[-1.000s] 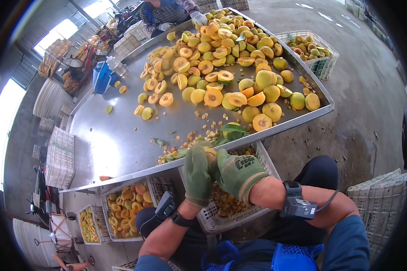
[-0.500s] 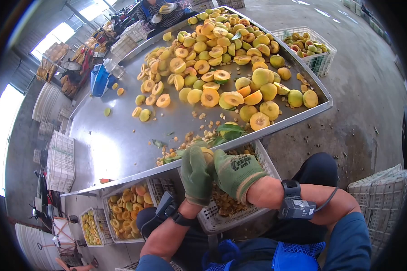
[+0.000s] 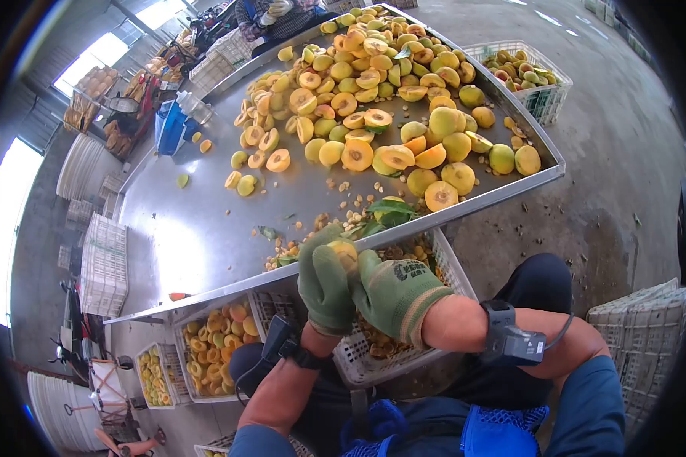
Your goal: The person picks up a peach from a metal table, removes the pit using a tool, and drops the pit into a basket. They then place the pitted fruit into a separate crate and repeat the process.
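Closest in, the left hand (image 3: 324, 286) and right hand (image 3: 392, 293), both in green gloves, are pressed together around one peach (image 3: 344, 254). The fingers of both are curled shut on it, and only a yellow bit of the fruit peeks out at the top between the gloves. The peach sits right at the near edge of the table (image 3: 198, 236), above a white crate (image 3: 453, 270) that's tucked under that edge. There's brownish-yellow stuff in the crate, too hidden by the hands to tell what exactly. Each wrist has a black device strapped on, the right one (image 3: 511, 343) with a cable running off it.

Down to the left, under the table, another crate holds halves (image 3: 217, 343). To the right there's a stack of crates (image 3: 640, 335) on the floor.

On the steel table just past the hands, there are leaves (image 3: 389, 212) and loose pits (image 3: 343, 221). Further up is a big pile (image 3: 373, 91) of whole and halved peaches filling the right side. A blue jug (image 3: 171, 126) stands at the left rim. A basket (image 3: 522, 76) of fruit sits on the floor beside the far right edge, and a co-worker (image 3: 274, 15) is at the far end.
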Motion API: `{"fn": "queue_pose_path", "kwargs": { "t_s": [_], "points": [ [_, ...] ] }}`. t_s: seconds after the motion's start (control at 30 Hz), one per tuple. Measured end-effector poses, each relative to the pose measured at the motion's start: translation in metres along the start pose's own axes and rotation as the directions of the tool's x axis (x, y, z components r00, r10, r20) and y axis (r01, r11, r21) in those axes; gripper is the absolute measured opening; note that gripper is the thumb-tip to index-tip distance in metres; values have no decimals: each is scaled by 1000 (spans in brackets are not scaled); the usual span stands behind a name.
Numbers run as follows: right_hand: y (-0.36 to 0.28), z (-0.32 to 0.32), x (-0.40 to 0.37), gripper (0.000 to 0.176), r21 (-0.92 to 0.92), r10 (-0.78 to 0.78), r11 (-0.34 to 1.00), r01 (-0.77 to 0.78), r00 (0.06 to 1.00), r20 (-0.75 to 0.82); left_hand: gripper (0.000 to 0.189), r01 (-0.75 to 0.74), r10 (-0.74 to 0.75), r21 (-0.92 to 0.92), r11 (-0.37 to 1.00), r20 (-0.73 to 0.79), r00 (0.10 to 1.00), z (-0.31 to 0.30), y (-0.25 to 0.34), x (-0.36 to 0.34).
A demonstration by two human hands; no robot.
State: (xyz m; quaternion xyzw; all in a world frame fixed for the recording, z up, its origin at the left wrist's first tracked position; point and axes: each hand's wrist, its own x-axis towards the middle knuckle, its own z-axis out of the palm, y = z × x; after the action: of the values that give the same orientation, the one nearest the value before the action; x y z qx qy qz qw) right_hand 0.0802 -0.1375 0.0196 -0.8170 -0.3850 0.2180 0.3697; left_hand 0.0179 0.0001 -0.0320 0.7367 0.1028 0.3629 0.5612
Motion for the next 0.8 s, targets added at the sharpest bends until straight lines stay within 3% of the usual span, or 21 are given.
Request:
{"fn": "queue_pose_path", "kwargs": {
  "t_s": [0.33,0.43,0.53,0.63,0.67,0.73,0.8],
  "points": [
    [-2,-20,-14,32,130,-26,991,17,998,63,41,-139,132,80,987,80,988,-3,-2,1],
    [5,-19,-12,32,107,-38,994,25,992,122,47,-172,145,131,976,190,971,-10,-4,1],
    [18,-16,-7,35,255,-150,961,102,973,173,48,-258,215,163,952,239,947,-12,-10,2],
    [18,-24,0,37,300,-149,953,49,935,321,47,-218,196,64,974,244,950,-12,-10,4],
    [12,-37,1,37,339,-42,932,-131,888,459,48,-174,154,45,984,291,944,-14,-7,6],
    [-4,-67,0,37,326,121,815,-480,691,713,50,-84,72,14,996,384,921,-18,3,8],
    [2,-70,1,37,450,46,696,-560,660,750,46,44,-19,-58,997,381,924,-14,14,12]
  ]
}}
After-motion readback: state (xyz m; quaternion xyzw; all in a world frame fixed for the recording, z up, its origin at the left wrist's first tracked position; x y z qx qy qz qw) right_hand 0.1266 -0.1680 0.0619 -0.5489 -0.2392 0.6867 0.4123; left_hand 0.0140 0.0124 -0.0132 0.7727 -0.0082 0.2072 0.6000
